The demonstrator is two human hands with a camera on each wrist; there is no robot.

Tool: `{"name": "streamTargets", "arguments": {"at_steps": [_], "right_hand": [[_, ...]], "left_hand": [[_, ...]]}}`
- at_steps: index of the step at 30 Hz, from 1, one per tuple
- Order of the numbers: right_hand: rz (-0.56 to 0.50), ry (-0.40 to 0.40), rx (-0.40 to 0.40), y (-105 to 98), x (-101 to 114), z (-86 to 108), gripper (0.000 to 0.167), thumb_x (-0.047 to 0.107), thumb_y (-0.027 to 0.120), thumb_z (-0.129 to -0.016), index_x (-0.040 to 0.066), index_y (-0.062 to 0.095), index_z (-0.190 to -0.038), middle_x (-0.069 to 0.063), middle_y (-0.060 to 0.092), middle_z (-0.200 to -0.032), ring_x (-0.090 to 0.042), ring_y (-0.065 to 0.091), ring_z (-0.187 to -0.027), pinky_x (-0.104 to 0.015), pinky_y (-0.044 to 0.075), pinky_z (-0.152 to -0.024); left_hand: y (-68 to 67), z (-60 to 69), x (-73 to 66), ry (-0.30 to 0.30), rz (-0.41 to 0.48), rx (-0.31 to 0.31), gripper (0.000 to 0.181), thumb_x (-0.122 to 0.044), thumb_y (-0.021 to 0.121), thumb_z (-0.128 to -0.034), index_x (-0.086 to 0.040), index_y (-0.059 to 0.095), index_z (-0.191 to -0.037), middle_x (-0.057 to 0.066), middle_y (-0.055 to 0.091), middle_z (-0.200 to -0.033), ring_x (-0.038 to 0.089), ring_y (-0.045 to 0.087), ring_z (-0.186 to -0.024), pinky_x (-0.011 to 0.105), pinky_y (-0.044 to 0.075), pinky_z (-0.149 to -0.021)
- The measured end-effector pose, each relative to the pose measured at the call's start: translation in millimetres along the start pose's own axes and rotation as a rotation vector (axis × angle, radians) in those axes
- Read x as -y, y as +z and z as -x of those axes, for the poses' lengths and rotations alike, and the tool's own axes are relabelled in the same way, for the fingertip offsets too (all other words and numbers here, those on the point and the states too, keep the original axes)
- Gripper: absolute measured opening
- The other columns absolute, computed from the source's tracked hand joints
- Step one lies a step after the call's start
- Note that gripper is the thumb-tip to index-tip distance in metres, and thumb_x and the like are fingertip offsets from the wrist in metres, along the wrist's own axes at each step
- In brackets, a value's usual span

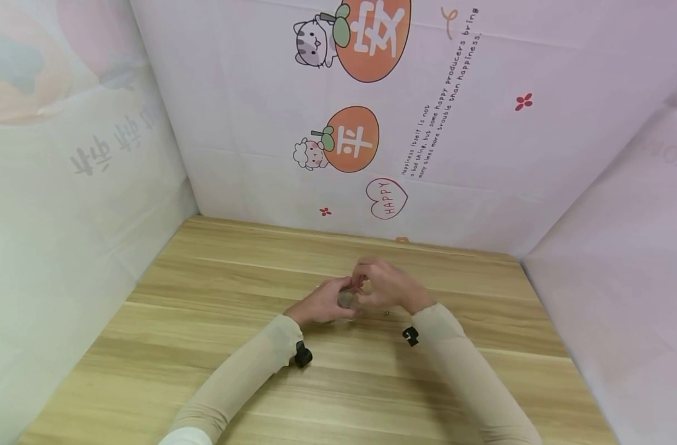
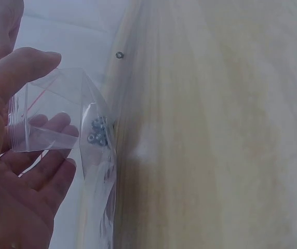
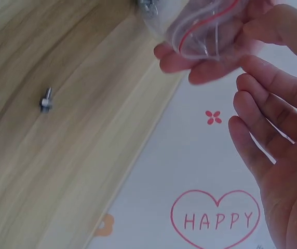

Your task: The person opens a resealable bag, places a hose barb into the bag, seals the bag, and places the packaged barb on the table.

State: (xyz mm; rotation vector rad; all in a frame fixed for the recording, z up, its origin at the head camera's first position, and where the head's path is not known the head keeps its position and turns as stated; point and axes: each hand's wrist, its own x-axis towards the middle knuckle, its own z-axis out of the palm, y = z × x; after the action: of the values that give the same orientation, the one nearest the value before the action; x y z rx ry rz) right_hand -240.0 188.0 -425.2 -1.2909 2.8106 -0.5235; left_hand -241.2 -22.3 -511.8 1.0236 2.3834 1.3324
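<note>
My left hand (image 1: pixel 330 301) holds a clear zip bag (image 1: pixel 346 300) by its mouth, thumb on one side and fingers on the other. In the left wrist view the bag (image 2: pixel 55 114) stands gaping, with a red line along its seal. Several small metal screws (image 2: pixel 99 132) lie together in its lower part. My right hand (image 1: pixel 385 285) is close by the bag's mouth; in the right wrist view its thumb and index finger are apart at the bag's edge, the other fingers loosely bent. Whether they touch the plastic is hard to tell.
One loose screw with a flanged head (image 3: pixel 45 102) lies on the wooden table (image 1: pixel 249 383), right of the bag. White printed sheets (image 1: pixel 249 123) enclose the table at the back and both sides.
</note>
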Motion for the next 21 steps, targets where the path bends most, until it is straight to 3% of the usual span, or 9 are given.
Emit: {"name": "streamTargets", "arguments": {"at_steps": [6,11,21], "right_hand": [[0.043,0.019,0.007,-9.1,-5.7,14.8,0.024,0.012,0.08,-0.086,0.005,0.077,-0.109,-0.009,0.072,-0.11,-0.026,0.072,-0.103,-0.039,0.063,-0.09],[0.085,0.042,0.021,-14.5,-12.9,27.7,0.031,0.014,0.083,-0.086,0.001,0.077,-0.114,-0.01,0.072,-0.111,-0.023,0.071,-0.103,-0.04,0.063,-0.089],[0.114,0.104,0.105,-7.5,-27.5,53.8,0.035,0.016,0.081,-0.089,0.0,0.076,-0.12,-0.011,0.075,-0.119,-0.028,0.073,-0.111,-0.044,0.061,-0.098]], "left_hand": [[0.6,0.5,-2.4,-0.024,0.001,0.01,0.069,-0.028,0.081,-0.0945,-0.008,0.051,-0.153,0.004,0.065,-0.145,0.025,0.056,-0.144,0.048,0.048,-0.119],[0.3,0.5,-3.5,-0.04,-0.016,0.009,0.071,-0.035,0.081,-0.0945,-0.013,0.05,-0.155,0.001,0.065,-0.144,0.024,0.056,-0.143,0.047,0.048,-0.118],[1.5,0.2,-4.0,-0.032,-0.006,0.006,0.07,-0.031,0.082,-0.0937,-0.01,0.051,-0.154,0.002,0.067,-0.142,0.025,0.056,-0.143,0.046,0.047,-0.12]]}}
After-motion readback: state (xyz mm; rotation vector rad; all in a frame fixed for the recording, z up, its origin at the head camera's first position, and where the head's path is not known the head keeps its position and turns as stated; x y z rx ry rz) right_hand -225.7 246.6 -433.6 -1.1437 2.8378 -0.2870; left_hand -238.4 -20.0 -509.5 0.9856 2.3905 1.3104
